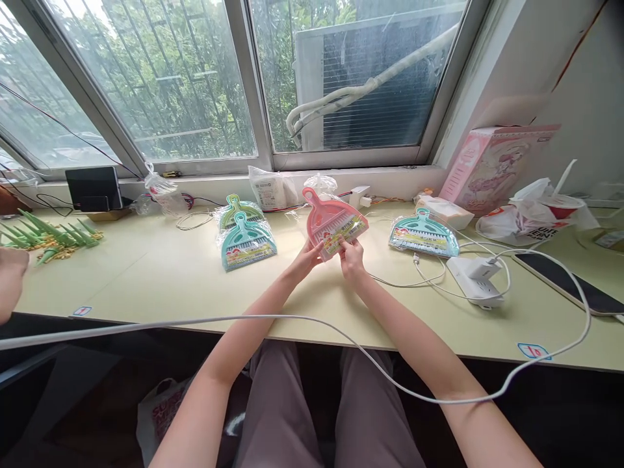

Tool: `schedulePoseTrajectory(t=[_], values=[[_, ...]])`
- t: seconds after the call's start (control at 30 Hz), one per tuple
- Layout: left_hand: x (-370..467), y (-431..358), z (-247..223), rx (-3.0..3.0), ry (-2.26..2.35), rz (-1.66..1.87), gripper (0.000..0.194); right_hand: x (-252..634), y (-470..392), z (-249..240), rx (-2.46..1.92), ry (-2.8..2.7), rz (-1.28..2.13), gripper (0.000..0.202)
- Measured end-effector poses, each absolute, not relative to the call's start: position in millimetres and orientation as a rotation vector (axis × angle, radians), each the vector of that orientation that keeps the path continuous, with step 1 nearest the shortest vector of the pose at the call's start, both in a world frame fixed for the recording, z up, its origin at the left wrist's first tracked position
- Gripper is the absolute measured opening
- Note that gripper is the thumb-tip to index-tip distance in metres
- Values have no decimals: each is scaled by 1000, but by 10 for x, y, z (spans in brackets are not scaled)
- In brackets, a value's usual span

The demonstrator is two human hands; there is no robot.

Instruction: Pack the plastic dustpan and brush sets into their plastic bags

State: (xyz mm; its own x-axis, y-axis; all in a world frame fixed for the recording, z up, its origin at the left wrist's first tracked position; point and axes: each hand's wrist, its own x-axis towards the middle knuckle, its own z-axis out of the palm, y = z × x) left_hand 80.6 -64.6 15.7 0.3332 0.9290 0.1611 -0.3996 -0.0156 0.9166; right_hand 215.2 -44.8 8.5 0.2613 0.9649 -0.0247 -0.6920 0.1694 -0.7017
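A pink dustpan and brush set (327,220) with a yellow label is held up over the table, its handle pointing away from me. My left hand (309,257) grips its lower left edge, and my right hand (351,255) grips the lower right edge by the label. Left of it lie a blue dustpan set (246,242) and a green dustpan set (234,209), both in clear wrap, the blue one partly over the green. Another wrapped blue-green dustpan set (423,233) lies on the right.
A white cable (312,318) loops across my forearms to a power strip (474,281). A tablet (568,283) lies at the right edge. A pink box (497,169) and a bagged cup (531,211) stand behind. Another person's hand (12,283) is at far left near green spiky items (53,237).
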Motion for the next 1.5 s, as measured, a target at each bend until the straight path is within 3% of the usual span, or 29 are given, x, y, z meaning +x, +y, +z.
schedulePoseTrajectory(t=[0.4, 0.63, 0.93, 1.3, 1.5], values=[[812, -629, 115, 1277, 819, 1259, 83, 2118, -464, 55, -688, -526, 1304, 32], [896, -734, 80, 1147, 573, 937, 67, 2316, -362, 204, -758, -590, 1124, 35], [867, -711, 252, 1006, 579, 1493, 69, 2188, -340, 25, -903, -537, 1288, 32], [1012, -658, 56, 1012, 582, 1363, 73, 2203, -301, 6, -731, -618, 1348, 38], [979, -637, 51, 1066, 872, 1502, 58, 2112, -358, 6, -737, -571, 1268, 34]])
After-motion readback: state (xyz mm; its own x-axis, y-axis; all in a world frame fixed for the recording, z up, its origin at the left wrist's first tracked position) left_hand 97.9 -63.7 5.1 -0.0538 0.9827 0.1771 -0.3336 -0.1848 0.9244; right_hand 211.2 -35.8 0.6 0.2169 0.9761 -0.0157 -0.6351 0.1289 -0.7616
